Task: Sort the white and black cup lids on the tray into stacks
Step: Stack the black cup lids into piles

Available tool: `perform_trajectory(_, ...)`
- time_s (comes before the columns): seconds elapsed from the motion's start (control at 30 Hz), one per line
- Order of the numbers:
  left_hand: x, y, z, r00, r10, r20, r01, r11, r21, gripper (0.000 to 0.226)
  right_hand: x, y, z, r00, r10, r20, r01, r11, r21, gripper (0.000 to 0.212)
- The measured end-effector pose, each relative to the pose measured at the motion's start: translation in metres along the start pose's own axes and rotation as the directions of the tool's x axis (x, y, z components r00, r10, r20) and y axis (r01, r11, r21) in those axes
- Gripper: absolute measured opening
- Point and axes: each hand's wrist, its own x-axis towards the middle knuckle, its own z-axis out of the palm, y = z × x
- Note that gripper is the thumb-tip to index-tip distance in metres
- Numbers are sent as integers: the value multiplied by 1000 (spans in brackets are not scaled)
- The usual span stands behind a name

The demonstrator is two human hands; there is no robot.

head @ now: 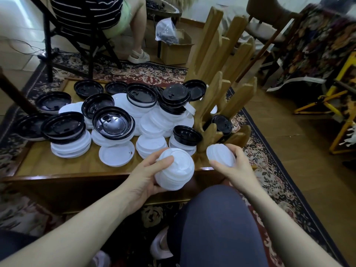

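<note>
The left hand [146,177] grips a stack of white lids [174,169]. The right hand [234,168], just beside it, pinches another white lid [221,155].

Low wooden desk [63,166] standing on a patterned carpet [269,166]. Directly on it: mixed black lids [113,120] and white lids [115,156], loosely heaped, and an upright wooden rack [217,105] at its right edge.

Patterned rug [119,71] underfoot; cardboard box [174,51] beyond; seated person [107,14].
</note>
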Motion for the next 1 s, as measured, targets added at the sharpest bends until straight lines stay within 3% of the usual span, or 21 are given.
perform_trajectory(0.07,-1,1,2,1000,17,-7,-17,1000,7,56,-13,-22,-15,991,-103,88,87,981,174,70)
perform_trajectory(0.13,-2,2,2,999,35,-4,-35,999,15,61,-22,-44,-23,961,-212,178,168,958,233,71)
perform_trajectory(0.33,-9,8,1,996,85,25,-85,996,5,63,-29,-81,-17,843,-364,397,352,930,106,81)
perform_trajectory(0.6,-22,8,-2,987,154,52,-157,986,48,63,-38,-98,2,851,-353,389,343,934,96,77)
perform_trajectory(1.0,-50,5,1,986,164,13,-165,983,78,46,-82,-124,21,956,-161,247,204,966,-158,75)
